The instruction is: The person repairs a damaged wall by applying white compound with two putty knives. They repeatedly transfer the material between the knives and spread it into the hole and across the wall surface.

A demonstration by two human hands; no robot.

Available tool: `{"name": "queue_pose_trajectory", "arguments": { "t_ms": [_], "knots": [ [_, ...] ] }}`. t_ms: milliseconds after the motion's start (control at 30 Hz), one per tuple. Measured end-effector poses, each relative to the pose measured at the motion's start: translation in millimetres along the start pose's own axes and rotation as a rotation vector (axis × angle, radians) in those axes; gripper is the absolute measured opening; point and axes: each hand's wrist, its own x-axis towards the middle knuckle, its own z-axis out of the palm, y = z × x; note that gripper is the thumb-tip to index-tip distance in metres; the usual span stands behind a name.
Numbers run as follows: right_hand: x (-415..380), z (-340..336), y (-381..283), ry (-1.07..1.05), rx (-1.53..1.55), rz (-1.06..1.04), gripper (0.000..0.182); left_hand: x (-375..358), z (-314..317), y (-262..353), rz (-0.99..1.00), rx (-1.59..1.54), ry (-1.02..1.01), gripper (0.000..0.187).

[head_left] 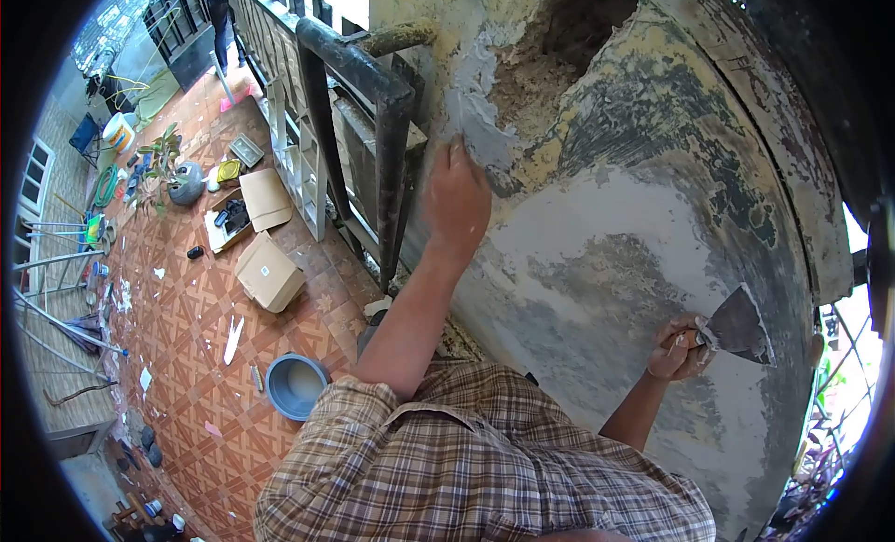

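Note:
My left hand (457, 199) is closed in a pinch on a narrow, pale flat blade like a small putty knife (453, 110). Its tip lies against wet grey filler (480, 113) at the left edge of a deep broken hole (550, 67) in the wall. Lower on the right, my right hand (679, 348) grips a wide putty knife (739, 328) by its handle, near the grey-plastered wall face (597, 272). Smears of filler mark the fingers and the broad dark blade.
A dark metal railing (359, 67) stands just left of my left arm. On the tiled floor below are a grey bucket (296, 386) with cloudy liquid, cardboard boxes (270, 272), a ladder (303, 174) and a potted plant (185, 183). A person's legs (224, 29) show at the far top left.

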Motion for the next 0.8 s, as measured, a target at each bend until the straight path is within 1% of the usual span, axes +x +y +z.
{"name": "queue_pose_trajectory", "arguments": {
  "t_ms": [33, 100, 133, 200, 267, 300, 333, 400, 433, 500, 533, 600, 633, 700, 733, 800],
  "knots": [
    [-0.2, -1.0, 0.6, -0.003, 0.0, -0.001, 0.027, 5.1, 4.7, 1.8, -0.003, -0.001, 0.002, 0.032],
    [-1.0, -1.4, 1.3, 0.008, -0.017, 0.006, 0.027, 10.2, 14.9, 13.3, -0.023, 0.012, -0.113, 0.036],
    [-1.4, -0.5, 0.9, 0.007, -0.018, 0.006, 0.027, 8.6, 17.7, 20.4, -0.025, 0.012, -0.113, 0.036],
    [-1.8, 2.0, -0.1, 0.113, 0.034, 0.068, 0.032, 1.9, 21.5, 35.3, -0.005, 0.025, -0.21, 0.041],
    [-2.5, -2.0, 4.6, 0.076, 0.011, 0.041, 0.029, -6.9, 24.8, 43.9, 0.032, 0.029, -0.217, 0.042],
    [-2.1, -1.2, 3.0, 0.038, -0.015, 0.015, 0.026, -12.4, 23.4, 47.5, 0.069, 0.029, -0.227, 0.043],
    [-1.6, 0.3, 1.2, 0.039, -0.017, 0.016, 0.026, -18.4, 20.6, 50.8, 0.069, 0.029, -0.229, 0.043],
    [2.2, 5.6, -2.0, 0.029, -0.019, -0.014, 0.025, -27.1, 11.2, 58.7, 0.132, -0.032, -0.221, 0.044],
    [1.8, 6.1, -1.8, 0.029, -0.018, -0.016, 0.025, -28.0, 4.9, 61.5, 0.133, -0.032, -0.219, 0.044],
    [-0.9, 6.7, -0.2, 0.118, 0.027, 0.031, 0.032, -28.3, -11.3, 62.8, 0.075, -0.129, -0.324, 0.042],
    [-1.9, 6.1, -0.3, 0.117, 0.03, 0.029, 0.032, -29.4, -20.5, 60.6, 0.075, -0.128, -0.321, 0.042],
    [-1.9, 2.9, -0.6, 0.101, 0.033, 0.067, 0.032, -28.7, -37.0, 51.0, 0.007, -0.298, -0.257, 0.032],
    [-0.4, 3.8, 0.4, 0.105, 0.034, 0.061, 0.032, -24.0, -41.1, 43.6, 0.015, -0.301, -0.254, 0.032],
    [-1.3, 4.5, -1.6, 0.112, 0.058, 0.072, 0.032, -16.4, -47.2, 29.1, -0.043, -0.147, -0.187, 0.03],
    [-1.8, 5.0, -2.6, 0.115, 0.055, 0.074, 0.032, -10.3, -42.3, 21.4, -0.042, -0.147, -0.191, 0.03],
    [-0.5, 6.3, -3.0, 0.113, 0.035, 0.067, 0.031, 7.7, -18.1, 1.9, -0.041, 0.053, -0.123, 0.025]
  ]
}}
